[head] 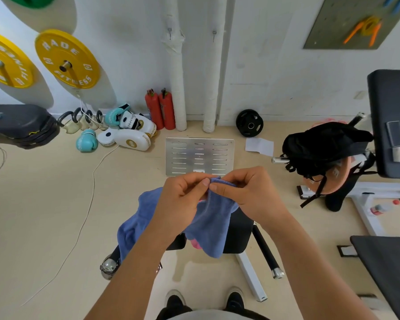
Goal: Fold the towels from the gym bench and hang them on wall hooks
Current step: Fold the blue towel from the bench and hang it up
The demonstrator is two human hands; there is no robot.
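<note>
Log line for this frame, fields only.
stage: folding | left hand: pinching blue towel edge | right hand: pinching same edge | towel: hanging above bench | wall hooks: bare

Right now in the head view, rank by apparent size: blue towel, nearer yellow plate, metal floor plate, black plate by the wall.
1. blue towel, though nearest the camera
2-3. metal floor plate and yellow plate: too close to rank
4. black plate
</note>
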